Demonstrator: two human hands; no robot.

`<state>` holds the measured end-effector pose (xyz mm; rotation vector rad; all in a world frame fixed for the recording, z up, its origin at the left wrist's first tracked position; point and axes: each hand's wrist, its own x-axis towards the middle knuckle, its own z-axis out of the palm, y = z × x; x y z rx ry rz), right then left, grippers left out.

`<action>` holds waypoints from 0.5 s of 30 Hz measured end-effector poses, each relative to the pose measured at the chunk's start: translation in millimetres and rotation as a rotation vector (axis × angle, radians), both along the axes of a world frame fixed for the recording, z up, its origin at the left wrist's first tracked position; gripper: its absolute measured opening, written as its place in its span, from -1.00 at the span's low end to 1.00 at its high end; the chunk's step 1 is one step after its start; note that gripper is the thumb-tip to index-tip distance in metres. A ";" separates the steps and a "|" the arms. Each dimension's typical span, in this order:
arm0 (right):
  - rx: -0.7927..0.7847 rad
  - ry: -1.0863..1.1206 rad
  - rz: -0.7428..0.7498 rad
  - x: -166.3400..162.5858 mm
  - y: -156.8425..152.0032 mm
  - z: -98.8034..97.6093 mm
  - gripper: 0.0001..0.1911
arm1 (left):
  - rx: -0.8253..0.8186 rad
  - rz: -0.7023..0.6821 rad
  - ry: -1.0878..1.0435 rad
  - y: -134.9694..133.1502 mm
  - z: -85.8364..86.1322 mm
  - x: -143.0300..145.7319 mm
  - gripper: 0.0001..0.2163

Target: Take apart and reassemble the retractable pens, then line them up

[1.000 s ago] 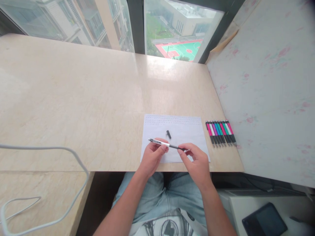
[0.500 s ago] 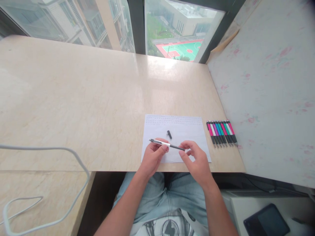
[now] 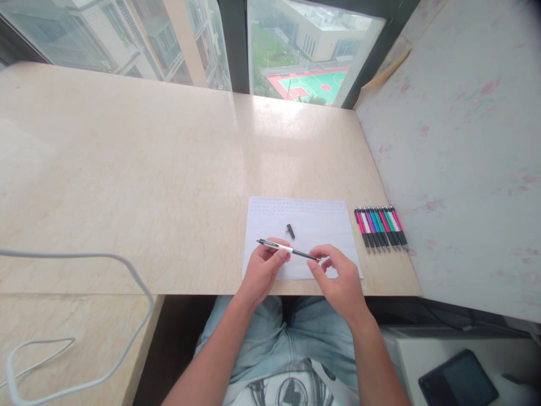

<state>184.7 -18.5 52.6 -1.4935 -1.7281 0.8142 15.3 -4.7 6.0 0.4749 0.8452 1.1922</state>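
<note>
My left hand pinches a white-and-black ballpoint pen by its barrel, above a sheet of paper. A thin dark refill sticks out of the barrel toward the right. At the end of this refill, the thumb and fingers of my right hand close together. A small silvery bit shows between those fingertips, too small to name. Just beyond the pen, a short black piece, perhaps the pen's grip section, lies on the paper.
A row of several coloured pens lies right of the paper, beside the flowered wall. Handwriting covers the paper's top. A white cable loops over the left side of the desk. A dark tablet-like device rests at lower right.
My right fingertips have shifted very slightly at the refill's end, and the silvery bit shows less. My left hand and the pen keep their place.
</note>
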 end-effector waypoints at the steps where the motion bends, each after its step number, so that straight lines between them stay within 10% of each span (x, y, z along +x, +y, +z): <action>1: 0.009 -0.010 -0.001 -0.3 0.0 0.3 -0.88 | 0.000 0.000 -0.004 -0.1 -0.2 0.0 -0.87; 15: 0.019 -0.083 0.050 -4.5 1.9 -1.0 -0.81 | -0.002 -0.005 0.005 -0.1 -0.9 0.3 -0.86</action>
